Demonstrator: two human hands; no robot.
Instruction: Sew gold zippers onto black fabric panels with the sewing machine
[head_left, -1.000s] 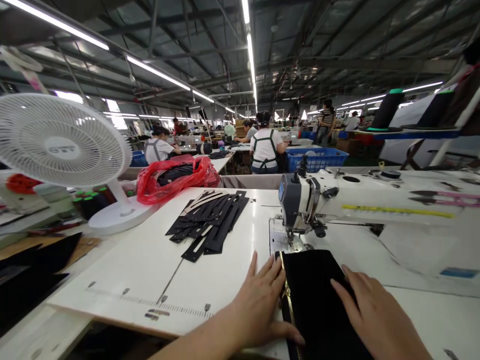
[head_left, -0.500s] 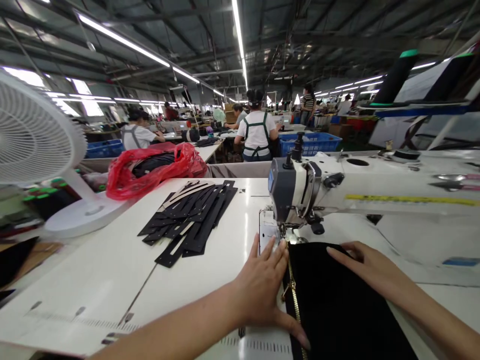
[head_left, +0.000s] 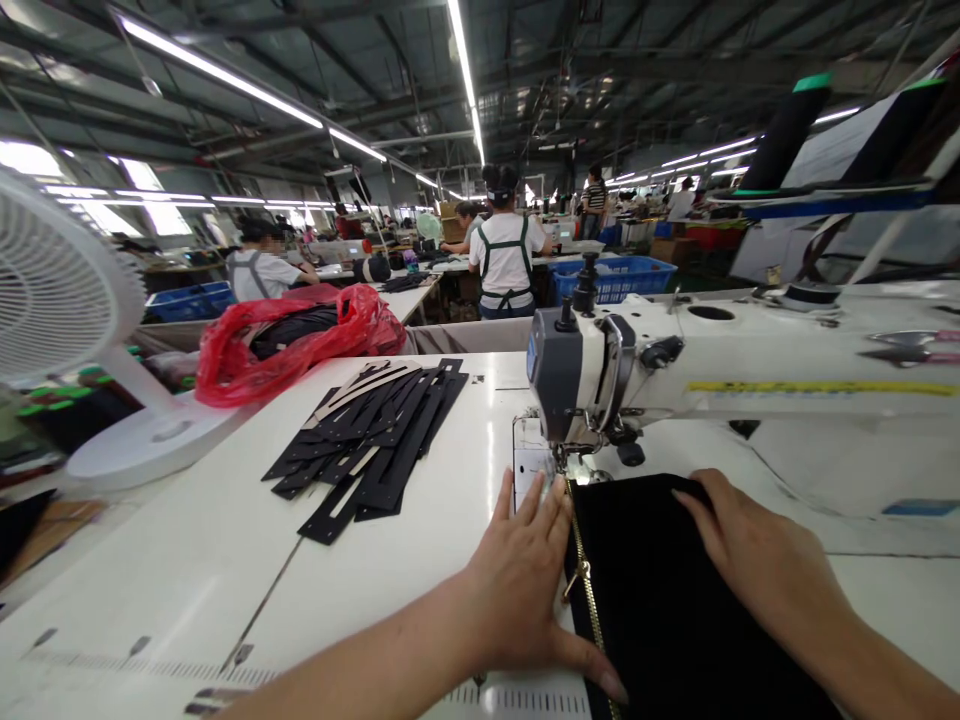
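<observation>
Black fabric (head_left: 667,590) lies on the sewing machine's bed, its upper left corner at the needle area. A gold-toothed zipper (head_left: 589,590) runs down the fabric's left edge, with a gold zipper pull (head_left: 574,580) partway along. My left hand (head_left: 525,585) rests flat with fingers spread, its fingertips close to the presser foot and its thumb across the zipper. At the upper right edge of the fabric, my right hand (head_left: 757,550) pinches the cloth, thumb on top and the other fingers partly hidden. The sewing machine (head_left: 577,380) stands just beyond both hands.
Black slotted strips (head_left: 382,440) are piled left of the machine. Behind them sits a red plastic bag (head_left: 300,340) of dark pieces. A white fan (head_left: 150,420) stands at the left. Thread cones (head_left: 787,135) rise at the right; several people work farther back.
My right hand has turned and come further into view, its grip slightly right along the fabric edge. My left hand stays over the zipper. The whole view has shifted slightly.
</observation>
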